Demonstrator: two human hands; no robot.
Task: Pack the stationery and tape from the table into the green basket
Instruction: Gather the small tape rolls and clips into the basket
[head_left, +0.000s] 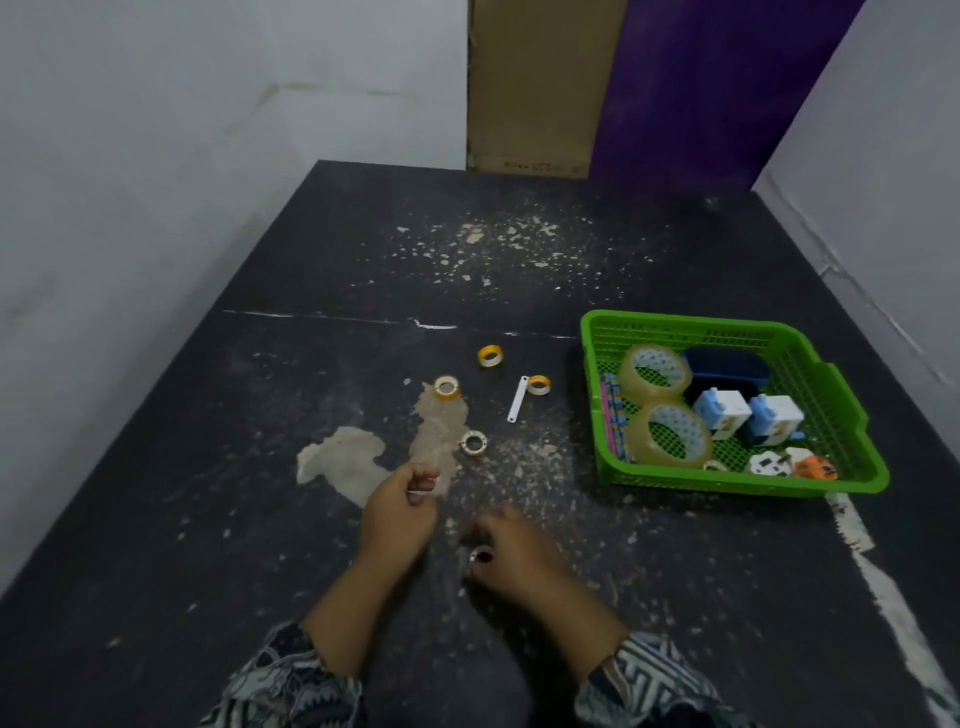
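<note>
Four small tape rolls are seen loose at the frame's centre, with one white strip among them. Two large clear tape rolls are held in the green basket at centre right. A fifth small roll is gripped by the curled right hand at lower centre. The left hand is curled beside it; whether anything is held cannot be told.

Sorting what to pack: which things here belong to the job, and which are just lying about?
Job: green basket, three yellow tape rolls, white tape roll, white strip, small roll in right hand.
Lying about: cardboard sheet, purple panel, paint flakes.
</note>
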